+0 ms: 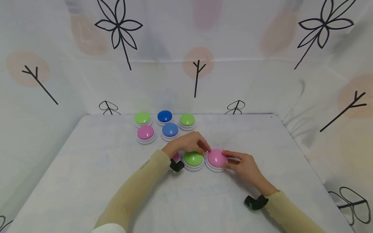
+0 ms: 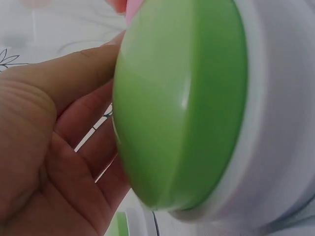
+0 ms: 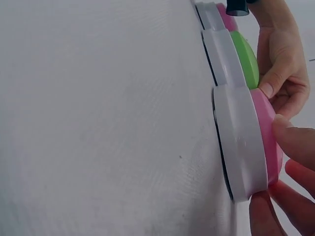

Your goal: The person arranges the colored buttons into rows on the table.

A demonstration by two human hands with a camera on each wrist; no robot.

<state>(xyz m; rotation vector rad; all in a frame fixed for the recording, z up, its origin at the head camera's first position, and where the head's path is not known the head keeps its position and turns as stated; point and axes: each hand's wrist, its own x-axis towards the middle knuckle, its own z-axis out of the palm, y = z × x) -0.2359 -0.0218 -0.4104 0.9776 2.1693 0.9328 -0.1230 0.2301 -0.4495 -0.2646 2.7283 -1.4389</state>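
Note:
A pink dome push button [image 1: 216, 158] with a white base stands at the right end of a front row on the table. My right hand [image 1: 244, 165] grips it from the right, the thumb on the dome and fingertips low along its side. From the left, my left hand [image 1: 190, 142] reaches over a green push button [image 1: 193, 159] and pinches the pink one's far left edge. In the right wrist view the left thumb [image 3: 276, 76] lies where the green and pink domes meet. Another pink button [image 1: 175, 157] in this row is partly hidden behind the left wrist.
Behind the row stand more push buttons: a green one [image 1: 142, 118], a dark blue one [image 1: 164, 116], another green one [image 1: 187, 120], a pink one [image 1: 145, 132] and a lighter blue one [image 1: 170, 130]. A patterned cloth [image 1: 163, 84] hangs along the white table's [image 1: 87, 181] back edge.

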